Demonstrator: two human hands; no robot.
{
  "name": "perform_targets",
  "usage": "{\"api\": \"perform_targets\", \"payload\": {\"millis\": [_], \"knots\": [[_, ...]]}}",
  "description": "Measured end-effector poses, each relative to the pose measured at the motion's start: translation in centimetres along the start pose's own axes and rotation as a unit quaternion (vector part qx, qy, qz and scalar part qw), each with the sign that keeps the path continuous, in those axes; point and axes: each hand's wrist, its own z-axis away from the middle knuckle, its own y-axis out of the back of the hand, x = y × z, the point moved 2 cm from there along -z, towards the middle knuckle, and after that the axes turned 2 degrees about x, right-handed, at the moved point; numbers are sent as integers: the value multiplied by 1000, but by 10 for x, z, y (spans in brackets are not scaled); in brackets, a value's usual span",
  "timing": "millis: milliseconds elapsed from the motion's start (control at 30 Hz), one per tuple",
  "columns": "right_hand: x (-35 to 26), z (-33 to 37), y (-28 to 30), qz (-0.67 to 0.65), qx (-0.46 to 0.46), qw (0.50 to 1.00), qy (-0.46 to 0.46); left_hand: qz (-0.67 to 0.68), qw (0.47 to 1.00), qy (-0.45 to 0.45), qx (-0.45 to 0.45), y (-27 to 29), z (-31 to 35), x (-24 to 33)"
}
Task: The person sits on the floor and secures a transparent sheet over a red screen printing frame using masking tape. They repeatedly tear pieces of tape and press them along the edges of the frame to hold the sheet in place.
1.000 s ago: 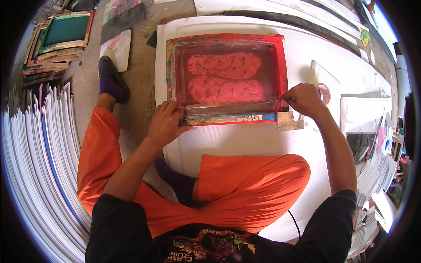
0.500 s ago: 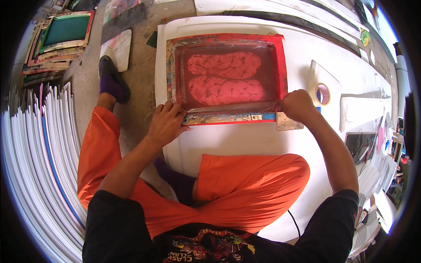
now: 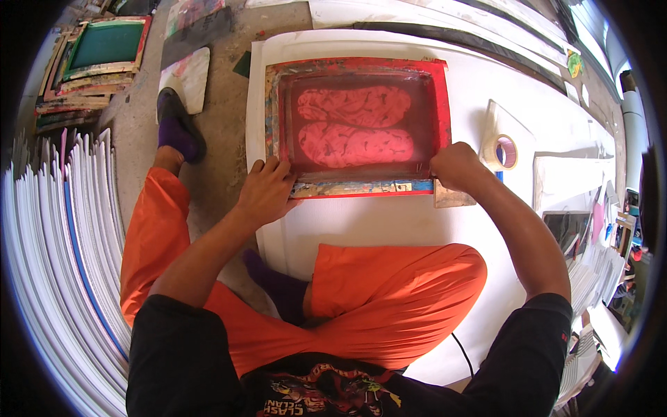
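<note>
A screen-printing frame (image 3: 445, 94) with red-painted and paint-stained wooden sides lies on a white sheet (image 3: 361, 226) in front of me. Two pink, sole-shaped patterns (image 3: 356, 144) show through its dark red mesh (image 3: 425, 125). My left hand (image 3: 267, 189) grips the near left corner, fingers over the wood and thumb at the front edge. At the near right corner my right hand (image 3: 458, 167) is closed on the frame, its fingertips partly hidden. A small wooden block (image 3: 453, 195) sits at that corner, under my right hand.
A tape roll (image 3: 506, 151) lies on a pale board right of the frame. Stacked white sheets (image 3: 62, 243) stand at the left, with more frames (image 3: 104, 48) piled behind. My crossed legs in orange trousers (image 3: 396, 299) are close in front. A dark cable (image 3: 464, 354) runs at the right.
The frame's far edge has come slightly nearer and its right side slightly left. My right hand has shifted a little left with it; my left hand stays almost in place.
</note>
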Motion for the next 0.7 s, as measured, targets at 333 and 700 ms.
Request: {"api": "perform_targets", "payload": {"millis": [333,700], "knots": [[4,2,-2,-1,2,1000,-17,22,999,-14,-22,2,-5,-3],[-1,0,8,3,-64,998,-13,51,997,17,-46,6,5,2]]}}
